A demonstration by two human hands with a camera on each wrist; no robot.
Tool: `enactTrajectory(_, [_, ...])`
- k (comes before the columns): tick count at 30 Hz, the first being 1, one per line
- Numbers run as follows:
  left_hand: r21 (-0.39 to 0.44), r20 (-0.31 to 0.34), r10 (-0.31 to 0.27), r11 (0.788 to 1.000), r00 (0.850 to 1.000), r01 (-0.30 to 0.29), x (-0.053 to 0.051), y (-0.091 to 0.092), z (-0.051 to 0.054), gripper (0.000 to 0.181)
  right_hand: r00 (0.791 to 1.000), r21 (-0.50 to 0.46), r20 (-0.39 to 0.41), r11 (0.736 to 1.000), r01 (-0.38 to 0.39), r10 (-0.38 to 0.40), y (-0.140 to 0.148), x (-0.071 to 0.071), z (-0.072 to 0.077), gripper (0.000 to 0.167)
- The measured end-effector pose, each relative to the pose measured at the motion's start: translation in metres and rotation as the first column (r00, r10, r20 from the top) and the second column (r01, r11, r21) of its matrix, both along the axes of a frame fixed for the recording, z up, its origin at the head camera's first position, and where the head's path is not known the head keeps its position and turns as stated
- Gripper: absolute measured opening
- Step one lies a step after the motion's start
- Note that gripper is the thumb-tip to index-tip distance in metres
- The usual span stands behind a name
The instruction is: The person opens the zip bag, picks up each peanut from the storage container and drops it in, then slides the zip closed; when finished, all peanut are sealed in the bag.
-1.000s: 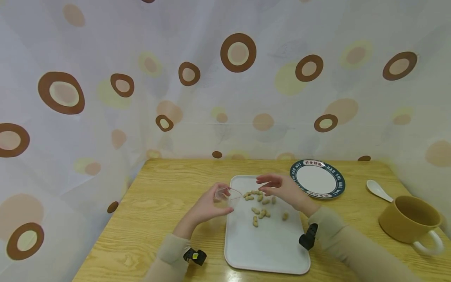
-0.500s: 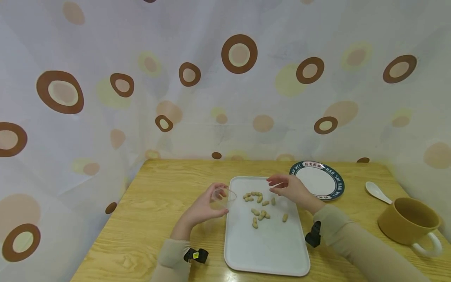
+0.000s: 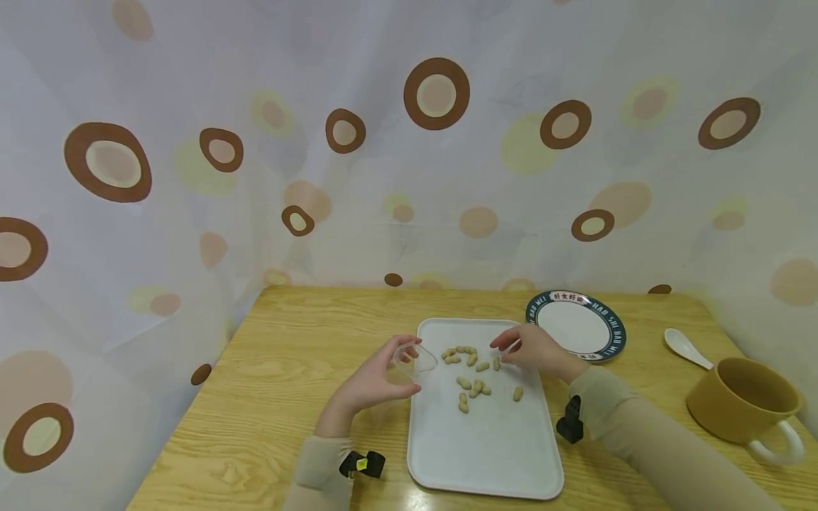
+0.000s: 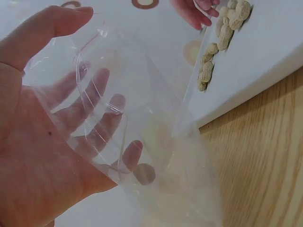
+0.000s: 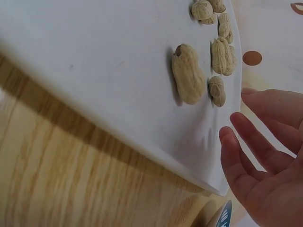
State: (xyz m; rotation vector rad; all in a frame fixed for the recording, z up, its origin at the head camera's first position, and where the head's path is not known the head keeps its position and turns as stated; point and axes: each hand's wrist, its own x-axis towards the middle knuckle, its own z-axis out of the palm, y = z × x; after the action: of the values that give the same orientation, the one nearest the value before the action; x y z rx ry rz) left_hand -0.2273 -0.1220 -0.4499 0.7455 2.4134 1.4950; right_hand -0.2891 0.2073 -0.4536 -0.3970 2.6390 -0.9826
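Note:
A clear plastic bag (image 3: pixel 414 363) is held at the tray's left edge by my left hand (image 3: pixel 373 380). In the left wrist view, the thumb and curved fingers (image 4: pixel 105 97) spread the bag's mouth, and the fingers show through the film. Several unshelled peanuts (image 3: pixel 478 387) lie scattered on the white tray (image 3: pixel 482 454). Over the tray's upper right part, my right hand (image 3: pixel 535 348) hovers with loosely bent fingers, close to a peanut (image 3: pixel 496 363). The right wrist view shows nothing between those fingers (image 5: pixel 229 146), apart from the nearest peanut (image 5: pixel 217 91).
A plate (image 3: pixel 571 325) with a dark green lettered rim stands behind my right hand. Farther right are a white spoon (image 3: pixel 685 346) and a yellow mug (image 3: pixel 735 404) with a white handle. A patterned curtain (image 3: pixel 358 177) closes off the wooden table's (image 3: pixel 307 333) back.
My right hand has moved right from above the peanut cluster, then lowered toward the peanut at the right. My left hand still holds the bag, shifted only slightly.

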Motion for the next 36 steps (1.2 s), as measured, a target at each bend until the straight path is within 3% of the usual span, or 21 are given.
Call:
enactTrajectory(7, [-0.003,-0.018,-0.010,1.000,1.000,0.010,-0.001,0.002,0.006,0.073,1.000,0.044,0.028,0.999,0.001,-0.002,0.001,-0.004,0.001,0.027])
enactTrajectory(18, [-0.024,-0.061,0.029,0.999,0.998,-0.030,-0.006,0.007,0.004,0.075,1.000,0.086,-0.022,0.996,-0.006,0.007,0.004,-0.014,-0.004,0.014])
enactTrajectory(25, [-0.030,-0.051,0.044,0.999,0.998,-0.045,-0.005,0.008,0.002,0.076,0.999,0.101,-0.032,0.995,0.002,0.001,0.003,-0.015,-0.007,0.006])
enactTrajectory(30, [-0.028,-0.050,0.063,0.998,0.997,-0.064,-0.002,0.005,-0.001,0.077,0.999,0.045,-0.019,0.998,0.036,-0.035,0.001,-0.010,-0.004,0.011])
enactTrajectory(36, [-0.016,-0.037,0.058,0.998,0.998,-0.059,0.000,0.001,-0.004,0.079,0.997,-0.105,-0.051,0.993,0.055,-0.060,-0.007,-0.003,0.007,0.021])
